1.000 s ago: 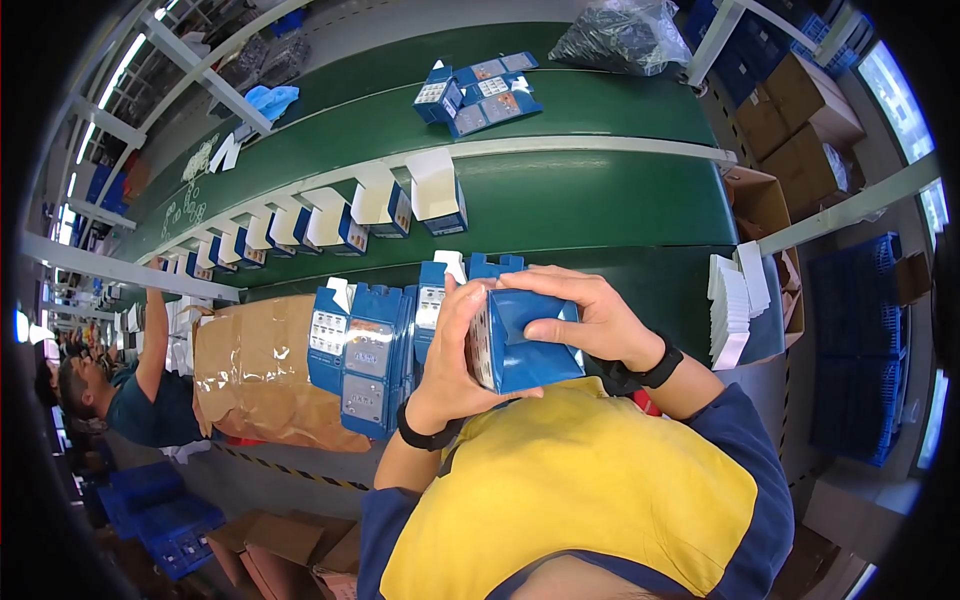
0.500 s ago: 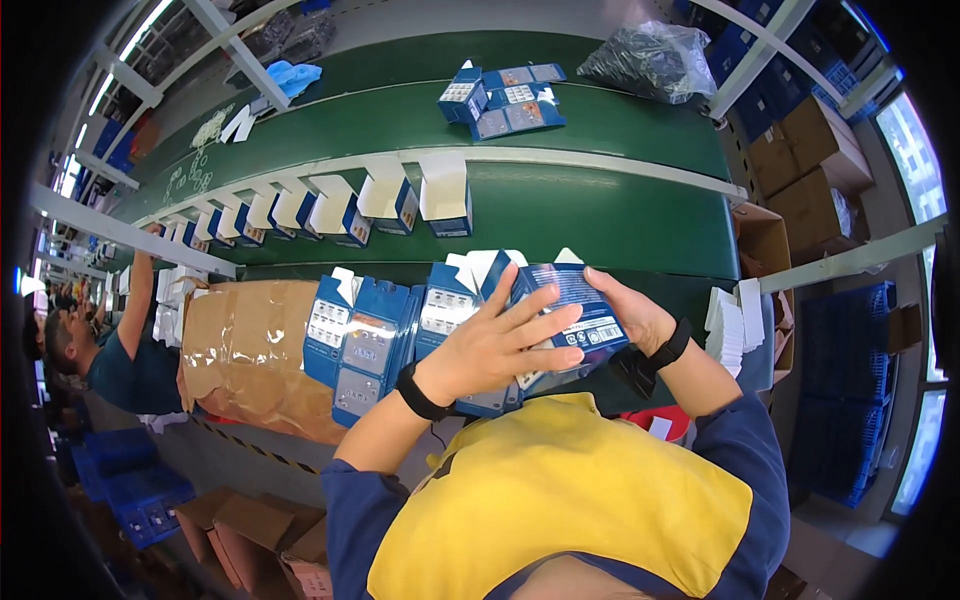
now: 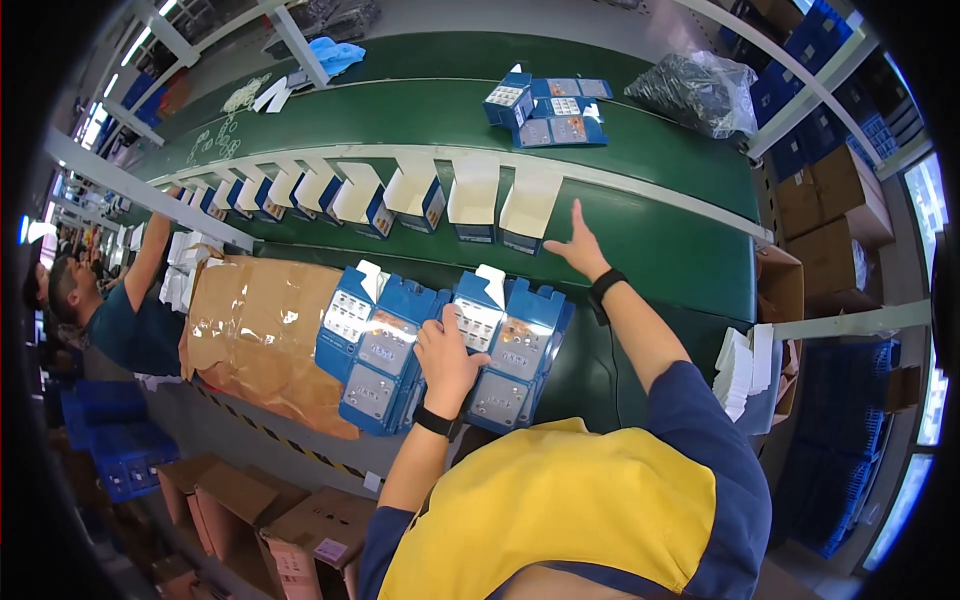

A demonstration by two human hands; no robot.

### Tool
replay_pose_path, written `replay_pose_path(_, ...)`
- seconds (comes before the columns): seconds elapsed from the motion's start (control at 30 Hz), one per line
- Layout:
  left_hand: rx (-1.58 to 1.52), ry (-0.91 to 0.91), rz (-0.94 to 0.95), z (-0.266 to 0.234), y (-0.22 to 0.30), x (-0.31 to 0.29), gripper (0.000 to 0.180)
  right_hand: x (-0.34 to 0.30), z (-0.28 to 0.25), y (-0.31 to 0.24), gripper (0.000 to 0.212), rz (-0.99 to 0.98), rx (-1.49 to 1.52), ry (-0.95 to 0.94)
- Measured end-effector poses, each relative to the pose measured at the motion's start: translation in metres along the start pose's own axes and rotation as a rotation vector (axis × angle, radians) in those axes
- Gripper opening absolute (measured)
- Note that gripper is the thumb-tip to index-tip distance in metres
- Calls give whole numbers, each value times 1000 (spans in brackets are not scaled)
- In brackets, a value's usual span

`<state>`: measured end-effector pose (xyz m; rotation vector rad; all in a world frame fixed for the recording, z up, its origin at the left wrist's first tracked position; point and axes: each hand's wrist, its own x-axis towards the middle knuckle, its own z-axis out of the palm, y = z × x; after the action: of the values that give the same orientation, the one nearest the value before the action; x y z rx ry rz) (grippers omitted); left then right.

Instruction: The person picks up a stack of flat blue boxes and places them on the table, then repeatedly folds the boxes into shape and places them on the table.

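Note:
My left hand (image 3: 447,357) rests with its thumb spread out on a stack of flat blue cartons (image 3: 522,345) at the bench's front. Beside it to the left lies a second such stack (image 3: 378,350). Over the green conveyor belt, my right hand (image 3: 583,248) is stretched out with fingers apart and nothing in it. Just left of its fingertips stands an opened blue carton (image 3: 530,210), its white inside showing and its top flap up. It is at the right end of a row of similar opened cartons (image 3: 415,198).
A brown taped package (image 3: 265,320) lies left of the stacks. Beyond the white rail are more blue cartons (image 3: 560,110) and a clear bag of dark items (image 3: 692,92). White folded pieces (image 3: 738,370) stand at the right. Another person (image 3: 110,310) reaches toward the row at far left.
The carton between both hands now stands at the row's right end. My right hand has let go and opened beside it; my left hand has moved down onto the flat cartons. The view has shifted.

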<state>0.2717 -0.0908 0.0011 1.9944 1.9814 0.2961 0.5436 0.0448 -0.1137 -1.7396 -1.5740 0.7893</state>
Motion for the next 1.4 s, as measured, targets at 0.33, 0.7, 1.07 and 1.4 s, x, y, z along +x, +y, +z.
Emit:
replay_pose_path(0.33,-413,200,250,-9,15,-18,63,-214,-46,-128,59,223,904,-69)
replay_pose_path(0.7,-1393,67,327,-52,55,-51,54,-241,-65,-167,59,-675,516,-77)
replay_pose_path(1.07,-1488,-393,200,-76,62,-54,72,-222,-71,-171,107,-238,1069,-209)
replay_pose_path(1.4,-685,-32,732,-52,63,-27,96,-197,-111,-168,130,-285,1009,-242)
